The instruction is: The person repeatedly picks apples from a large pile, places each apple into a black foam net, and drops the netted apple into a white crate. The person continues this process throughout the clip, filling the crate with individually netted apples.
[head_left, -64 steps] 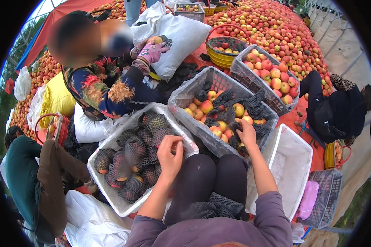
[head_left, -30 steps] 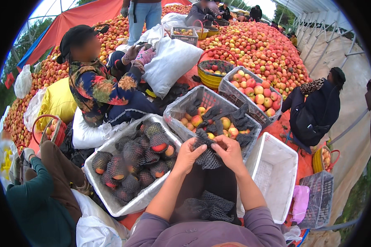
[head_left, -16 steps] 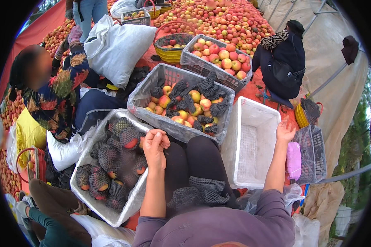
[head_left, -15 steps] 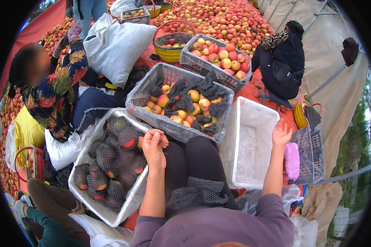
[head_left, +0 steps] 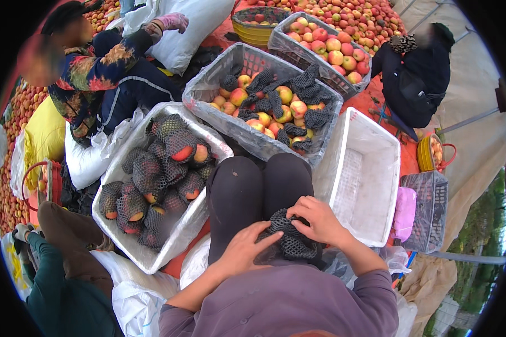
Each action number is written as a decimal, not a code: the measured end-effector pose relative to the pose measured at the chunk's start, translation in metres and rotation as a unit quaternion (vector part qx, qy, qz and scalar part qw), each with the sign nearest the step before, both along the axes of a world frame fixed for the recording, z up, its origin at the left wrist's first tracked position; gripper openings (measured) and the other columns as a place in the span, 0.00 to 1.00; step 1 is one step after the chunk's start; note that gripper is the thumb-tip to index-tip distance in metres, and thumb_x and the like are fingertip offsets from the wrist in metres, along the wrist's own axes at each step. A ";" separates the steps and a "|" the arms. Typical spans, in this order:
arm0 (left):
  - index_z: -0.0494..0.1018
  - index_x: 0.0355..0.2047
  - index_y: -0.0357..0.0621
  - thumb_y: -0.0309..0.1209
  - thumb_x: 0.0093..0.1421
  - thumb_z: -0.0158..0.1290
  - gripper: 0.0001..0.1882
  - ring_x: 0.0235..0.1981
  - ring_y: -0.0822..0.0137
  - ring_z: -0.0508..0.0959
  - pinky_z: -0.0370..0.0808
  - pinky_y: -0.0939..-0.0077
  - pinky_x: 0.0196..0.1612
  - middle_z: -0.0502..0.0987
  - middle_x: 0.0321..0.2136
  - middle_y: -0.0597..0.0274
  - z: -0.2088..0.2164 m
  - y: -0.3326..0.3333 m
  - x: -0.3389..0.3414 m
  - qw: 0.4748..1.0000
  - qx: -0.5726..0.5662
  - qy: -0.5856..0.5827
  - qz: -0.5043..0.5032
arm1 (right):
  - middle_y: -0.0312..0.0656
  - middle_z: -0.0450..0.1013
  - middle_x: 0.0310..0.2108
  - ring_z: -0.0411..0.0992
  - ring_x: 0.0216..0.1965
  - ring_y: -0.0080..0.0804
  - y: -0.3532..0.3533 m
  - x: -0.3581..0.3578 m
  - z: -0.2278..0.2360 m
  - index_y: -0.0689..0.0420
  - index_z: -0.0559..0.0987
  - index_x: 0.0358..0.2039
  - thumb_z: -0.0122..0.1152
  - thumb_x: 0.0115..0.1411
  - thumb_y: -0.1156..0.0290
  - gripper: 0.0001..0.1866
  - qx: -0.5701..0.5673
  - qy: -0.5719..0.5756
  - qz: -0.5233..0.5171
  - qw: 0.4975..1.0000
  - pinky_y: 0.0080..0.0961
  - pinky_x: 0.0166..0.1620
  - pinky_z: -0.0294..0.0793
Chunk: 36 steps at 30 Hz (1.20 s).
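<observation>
On my lap lies a small heap of black foam net sleeves. My right hand reaches over them from the right, its fingers bent and pinching the upper part of a sleeve. From the left, my left hand touches the pile's edge with fingers stretched and thumb apart. By my left knee stands a white crate holding several apples in black nets. Just beyond my knees is a grey, plastic-lined crate of bare apples with loose black nets on top.
A white crate stands beside my right knee, with a pink package and dark crate further right. Another apple crate and a yellow basket sit ahead. People sit at left and right; a large apple pile lies beyond.
Both hands have come down to the net sleeves on my lap, the left from over the netted-apple crate, the right from beside the white crate. My view has tilted downward.
</observation>
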<state>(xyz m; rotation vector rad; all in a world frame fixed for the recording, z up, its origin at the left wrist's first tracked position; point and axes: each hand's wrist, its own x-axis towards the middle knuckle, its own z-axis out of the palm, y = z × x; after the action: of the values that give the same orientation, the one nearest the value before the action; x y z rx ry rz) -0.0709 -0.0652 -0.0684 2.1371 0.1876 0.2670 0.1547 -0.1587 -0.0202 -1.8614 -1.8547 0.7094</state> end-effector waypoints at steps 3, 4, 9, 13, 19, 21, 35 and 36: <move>0.63 0.56 0.54 0.38 0.45 0.62 0.36 0.55 0.46 0.64 0.66 0.62 0.53 0.62 0.53 0.45 -0.019 -0.021 0.002 0.988 -0.147 0.050 -0.022 | 0.42 0.65 0.47 0.65 0.46 0.43 -0.016 -0.023 -0.003 0.51 0.75 0.40 0.62 0.47 0.69 0.17 0.068 -0.090 0.045 0.993 0.32 0.44 0.68; 0.64 0.55 0.53 0.37 0.46 0.62 0.35 0.53 0.47 0.65 0.66 0.62 0.52 0.63 0.51 0.45 -0.022 -0.022 0.003 0.985 -0.155 0.067 -0.015 | 0.43 0.64 0.50 0.64 0.49 0.44 -0.025 -0.030 0.008 0.50 0.73 0.45 0.62 0.48 0.67 0.21 0.027 -0.075 0.066 0.995 0.34 0.47 0.67; 0.70 0.44 0.45 0.28 0.47 0.58 0.21 0.43 0.56 0.72 0.69 0.70 0.46 0.71 0.40 0.52 -0.027 -0.022 0.015 0.961 -0.251 0.111 -0.022 | 0.45 0.68 0.41 0.68 0.40 0.43 -0.084 -0.049 -0.027 0.52 0.71 0.47 0.61 0.49 0.70 0.22 -0.106 0.137 -0.085 0.981 0.31 0.43 0.69; 0.72 0.29 0.39 0.19 0.40 0.56 0.12 0.36 0.64 0.74 0.69 0.74 0.43 0.72 0.31 0.58 0.019 0.011 0.063 0.954 -0.244 -0.152 0.081 | 0.46 0.68 0.34 0.69 0.35 0.42 -0.046 -0.037 -0.009 0.58 0.71 0.41 0.57 0.46 0.79 0.18 0.190 0.111 -0.202 0.954 0.29 0.39 0.70; 0.70 0.40 0.42 0.32 0.43 0.60 0.22 0.48 0.49 0.68 0.64 0.60 0.50 0.67 0.45 0.49 0.103 0.141 0.198 0.906 0.191 -0.345 0.156 | 0.45 0.69 0.34 0.69 0.33 0.43 0.105 0.066 0.048 0.55 0.72 0.38 0.64 0.47 0.71 0.17 0.571 -0.184 -0.185 0.778 0.34 0.36 0.69; 0.66 0.50 0.45 0.40 0.46 0.60 0.31 0.54 0.46 0.63 0.57 0.53 0.56 0.63 0.52 0.44 0.052 0.165 0.220 0.926 0.270 -0.128 0.229 | 0.44 0.71 0.36 0.70 0.36 0.44 0.133 0.113 0.018 0.55 0.73 0.40 0.62 0.51 0.67 0.15 0.433 -0.176 -0.215 0.857 0.34 0.39 0.69; 0.69 0.44 0.38 0.27 0.57 0.51 0.14 0.25 0.81 0.69 0.65 0.89 0.24 0.69 0.33 0.67 0.034 0.139 0.168 0.856 -0.438 -0.220 0.165 | 0.44 0.70 0.35 0.73 0.35 0.38 0.134 0.048 0.010 0.57 0.71 0.40 0.60 0.46 0.82 0.18 0.307 0.041 -0.154 0.938 0.30 0.38 0.71; 0.69 0.45 0.39 0.26 0.57 0.50 0.15 0.26 0.81 0.68 0.66 0.89 0.25 0.69 0.33 0.67 0.032 0.138 0.165 0.885 -0.358 -0.228 0.192 | 0.40 0.70 0.34 0.72 0.34 0.29 0.131 0.048 0.010 0.59 0.71 0.35 0.59 0.49 0.80 0.12 0.244 0.159 -0.161 0.943 0.26 0.36 0.70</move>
<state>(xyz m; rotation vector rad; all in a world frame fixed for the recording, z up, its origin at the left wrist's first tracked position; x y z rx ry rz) 0.0941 0.0731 -0.0363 1.2429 0.3686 0.7900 0.2030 -0.0281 -0.0100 -1.5581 -1.3263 0.3639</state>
